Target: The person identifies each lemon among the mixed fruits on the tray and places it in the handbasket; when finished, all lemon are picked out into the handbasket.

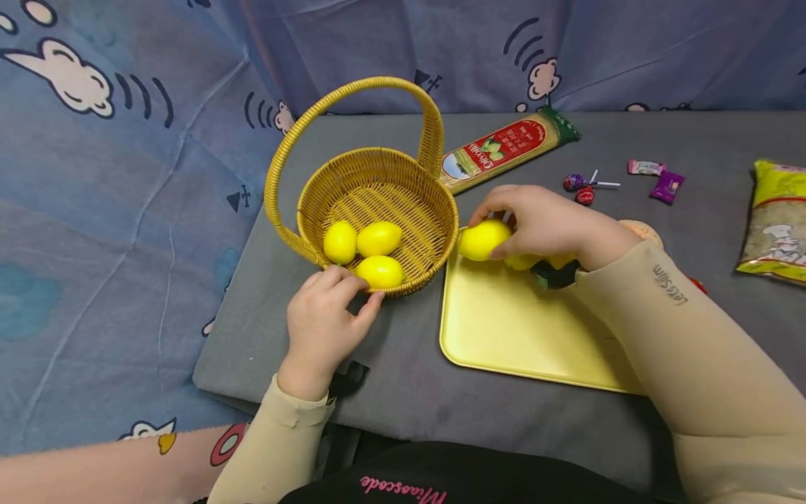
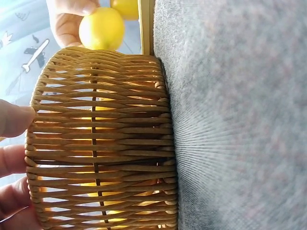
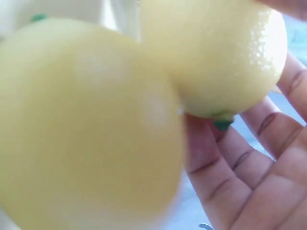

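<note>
A yellow wicker basket with a tall hoop handle stands on the left of the table, with three yellow lemons inside. At its near rim my left hand grips the edge, fingers over the rim and thumb outside; the woven wall fills the left wrist view. My right hand holds another lemon above the tray's left edge, close to the basket. In the right wrist view this lemon has a green stem end, and a blurred lemon looms in front.
The yellow tray carries more lemons, partly hidden under my right arm. Behind lies a spaghetti pack. Lollipops, small wrapped candies and a yellow-topped bag lie to the right.
</note>
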### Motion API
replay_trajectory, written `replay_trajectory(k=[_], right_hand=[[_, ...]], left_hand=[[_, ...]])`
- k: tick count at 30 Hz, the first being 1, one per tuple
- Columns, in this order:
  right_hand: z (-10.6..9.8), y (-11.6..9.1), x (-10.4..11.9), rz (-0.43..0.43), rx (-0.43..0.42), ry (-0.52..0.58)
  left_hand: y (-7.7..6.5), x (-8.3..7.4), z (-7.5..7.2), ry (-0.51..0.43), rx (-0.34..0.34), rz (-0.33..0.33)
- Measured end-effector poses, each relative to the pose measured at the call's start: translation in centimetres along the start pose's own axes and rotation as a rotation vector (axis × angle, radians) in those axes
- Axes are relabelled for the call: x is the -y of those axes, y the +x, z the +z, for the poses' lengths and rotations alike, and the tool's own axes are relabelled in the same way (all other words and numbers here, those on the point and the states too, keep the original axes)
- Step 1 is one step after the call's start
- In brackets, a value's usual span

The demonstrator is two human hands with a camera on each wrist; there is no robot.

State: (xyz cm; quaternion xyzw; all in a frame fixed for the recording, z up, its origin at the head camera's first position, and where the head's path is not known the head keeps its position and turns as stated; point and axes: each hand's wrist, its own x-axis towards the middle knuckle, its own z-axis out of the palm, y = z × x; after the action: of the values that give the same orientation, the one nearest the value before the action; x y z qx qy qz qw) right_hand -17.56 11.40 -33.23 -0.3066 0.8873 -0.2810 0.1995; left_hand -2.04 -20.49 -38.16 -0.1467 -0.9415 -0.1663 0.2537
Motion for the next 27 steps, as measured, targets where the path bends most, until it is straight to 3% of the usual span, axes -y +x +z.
replay_trajectory(k=[12, 18, 23, 27], right_hand=[[-2.5, -1.1, 1.9, -0.06, -0.139, 0.07], [-1.1, 0.2, 3.8, -0.155, -0.155, 0.103], [0.7, 1.8, 5.2, -0.271, -0.122, 0.052], [1.8, 3.2, 6.0, -0.303, -0.076, -0.001]], left_hand=[[0.0, 0.2, 0.1, -0.001, -0.006, 0.006], [0.0, 0.2, 0.0, 0.007, -0.003, 0.006], [0.0, 0.2, 0.1, 0.004, 0.0, 0.004], [0.1, 0.1, 0.1, 0.005, 0.0, 0.004]])
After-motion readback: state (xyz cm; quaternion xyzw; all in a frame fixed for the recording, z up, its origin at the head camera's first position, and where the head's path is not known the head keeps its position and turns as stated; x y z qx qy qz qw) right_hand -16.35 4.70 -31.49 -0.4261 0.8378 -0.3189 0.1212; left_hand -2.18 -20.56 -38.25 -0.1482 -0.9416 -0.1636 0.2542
